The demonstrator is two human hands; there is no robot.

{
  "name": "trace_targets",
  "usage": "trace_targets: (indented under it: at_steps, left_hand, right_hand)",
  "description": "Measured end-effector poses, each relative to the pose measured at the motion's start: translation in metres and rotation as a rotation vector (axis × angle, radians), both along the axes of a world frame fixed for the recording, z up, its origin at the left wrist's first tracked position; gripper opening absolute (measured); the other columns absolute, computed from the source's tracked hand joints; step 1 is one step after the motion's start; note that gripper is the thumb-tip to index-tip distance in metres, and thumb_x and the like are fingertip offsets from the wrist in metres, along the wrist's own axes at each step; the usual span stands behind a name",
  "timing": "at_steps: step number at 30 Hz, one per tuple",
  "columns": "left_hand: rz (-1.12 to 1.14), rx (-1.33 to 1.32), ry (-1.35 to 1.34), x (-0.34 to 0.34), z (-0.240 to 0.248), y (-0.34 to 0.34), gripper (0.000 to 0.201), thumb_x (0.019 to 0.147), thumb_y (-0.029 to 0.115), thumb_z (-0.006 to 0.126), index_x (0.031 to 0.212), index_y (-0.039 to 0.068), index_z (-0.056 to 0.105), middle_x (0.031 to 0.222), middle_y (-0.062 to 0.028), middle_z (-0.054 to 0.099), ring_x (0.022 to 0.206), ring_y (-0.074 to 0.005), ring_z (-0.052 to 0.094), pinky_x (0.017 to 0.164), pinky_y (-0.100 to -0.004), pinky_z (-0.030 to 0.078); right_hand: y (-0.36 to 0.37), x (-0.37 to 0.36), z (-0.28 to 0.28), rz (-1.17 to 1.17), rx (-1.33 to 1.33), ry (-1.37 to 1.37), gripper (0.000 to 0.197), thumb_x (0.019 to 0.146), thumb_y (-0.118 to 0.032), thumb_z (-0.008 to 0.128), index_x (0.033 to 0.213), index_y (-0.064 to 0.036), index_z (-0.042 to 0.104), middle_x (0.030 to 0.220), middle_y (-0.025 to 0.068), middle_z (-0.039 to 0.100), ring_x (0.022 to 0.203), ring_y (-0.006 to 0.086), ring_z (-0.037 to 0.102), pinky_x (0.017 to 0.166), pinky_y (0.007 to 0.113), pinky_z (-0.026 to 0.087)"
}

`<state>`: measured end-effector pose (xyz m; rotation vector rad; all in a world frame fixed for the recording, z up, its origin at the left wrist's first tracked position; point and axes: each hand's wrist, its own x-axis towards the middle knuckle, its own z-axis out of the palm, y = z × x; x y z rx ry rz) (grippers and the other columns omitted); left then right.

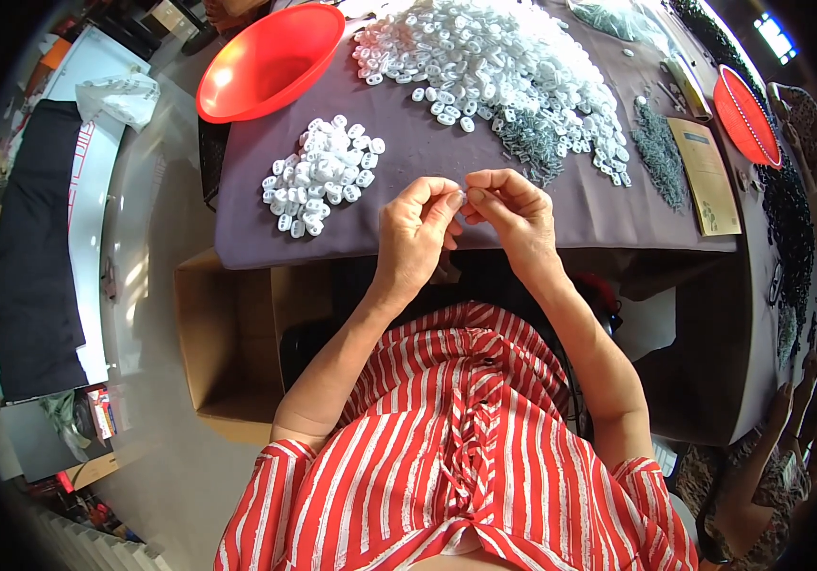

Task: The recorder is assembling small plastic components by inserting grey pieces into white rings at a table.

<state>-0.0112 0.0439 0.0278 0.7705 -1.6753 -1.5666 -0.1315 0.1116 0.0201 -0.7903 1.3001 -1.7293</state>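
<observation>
Here, taking the purple table cloth [561,205] as my landmark, the big heap of white plastic pieces [494,67] lies at its far side and the small pile [323,176] left of my hands. Over its near edge, my left hand [415,238] and right hand [515,214] meet fingertip to fingertip, both pinched on one tiny white piece [462,197] between them.
</observation>
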Motion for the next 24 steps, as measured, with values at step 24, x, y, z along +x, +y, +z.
trace_targets:
  at_steps: [24]
  left_hand:
    - [-0.017, -0.202, -0.004, -0.004, -0.006, -0.003, 0.005, 0.083, 0.0, 0.059, 0.08, -0.003, 0.06, 0.072, -0.0051, 0.058, 0.052, -0.0112, 0.058, 0.043, -0.0214, 0.048]
  right_hand:
    - [0.003, -0.009, 0.007, 0.034, 0.096, 0.567, 0.019, 0.079, 0.005, 0.061, 0.097, -0.0008, 0.059, 0.081, 0.0024, 0.063, 0.071, 0.0073, 0.059, 0.062, 0.021, 0.05]
